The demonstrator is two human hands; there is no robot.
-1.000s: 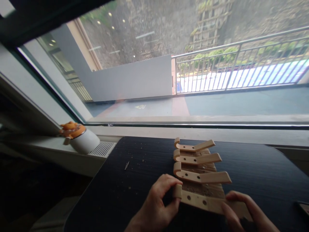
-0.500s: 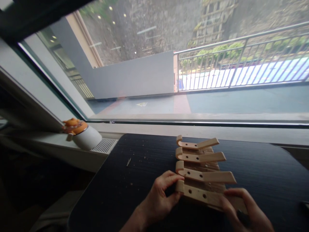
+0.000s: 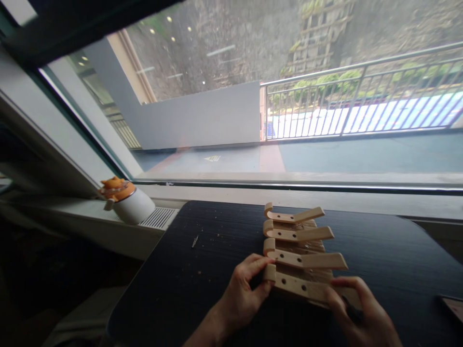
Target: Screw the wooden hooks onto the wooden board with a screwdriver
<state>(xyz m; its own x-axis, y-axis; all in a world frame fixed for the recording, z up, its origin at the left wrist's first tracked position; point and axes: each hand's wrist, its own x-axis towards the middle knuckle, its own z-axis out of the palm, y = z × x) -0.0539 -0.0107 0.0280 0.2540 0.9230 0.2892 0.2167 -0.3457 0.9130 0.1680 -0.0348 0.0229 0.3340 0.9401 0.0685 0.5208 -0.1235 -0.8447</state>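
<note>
A row of several pale wooden hooks lies across a rough wooden board point(image 3: 318, 246) on the black table. Each hook has a curled left end, two dark holes and a slanted right arm. My left hand point(image 3: 244, 284) pinches the curled end of the nearest wooden hook point(image 3: 293, 284) between thumb and fingers. At its other end, my right hand point(image 3: 356, 308) grips the same hook; a dark thing under those fingers is too hidden to name. Behind it stand the second hook point(image 3: 314, 260), the third hook point(image 3: 307, 234) and the farthest hook point(image 3: 300, 216).
Small metal pieces, perhaps screws point(image 3: 195, 241), lie on the black table point(image 3: 162, 284) among wood crumbs. A white jug with an orange lid point(image 3: 133, 205) stands on the sill at left. A dark flat object point(image 3: 452, 308) sits at the right edge. A large window point(image 3: 202, 115) rises behind.
The view has shifted slightly, bringing more of the dark object at the right into sight. Both hands keep their hold on the nearest hook, with little visible movement.
</note>
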